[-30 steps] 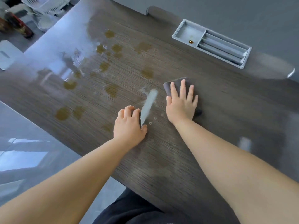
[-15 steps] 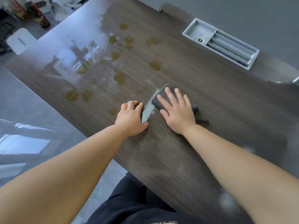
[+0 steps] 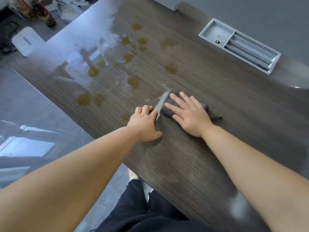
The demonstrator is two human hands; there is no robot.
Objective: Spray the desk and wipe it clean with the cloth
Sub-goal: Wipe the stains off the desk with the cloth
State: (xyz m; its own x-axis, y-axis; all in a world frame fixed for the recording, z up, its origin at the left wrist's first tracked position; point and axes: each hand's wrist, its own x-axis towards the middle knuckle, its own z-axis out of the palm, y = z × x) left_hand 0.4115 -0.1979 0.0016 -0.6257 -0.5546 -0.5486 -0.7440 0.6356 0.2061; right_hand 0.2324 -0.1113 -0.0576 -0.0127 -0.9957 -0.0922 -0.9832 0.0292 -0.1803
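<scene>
Head view, cloth: the dark grey cloth [image 3: 168, 109] lies bunched on the desk [image 3: 192, 156], near its middle and close to the front edge. Its long axis runs roughly left to right, from a pale streak [image 3: 161, 103] to a tip showing past the right hand.
Right hand [image 3: 190, 114]: lies flat on the cloth, fingers straight and spread, pointing up and left toward the stains. It curls round nothing.
Left hand [image 3: 145, 125]: rests on the desk just left of the streak, fingers curled under. Nothing shows in them.
Hidden: the cloth's middle is under the palm. A blurred smudge covers the desk's lower right.
Around: yellow-brown stains [image 3: 133, 82] and a wet glare patch [image 3: 93, 52] lie beyond the hands. A grey inset tray [image 3: 215, 30] sits far right. Blurred bottles [image 3: 45, 14] stand off the far left corner.
</scene>
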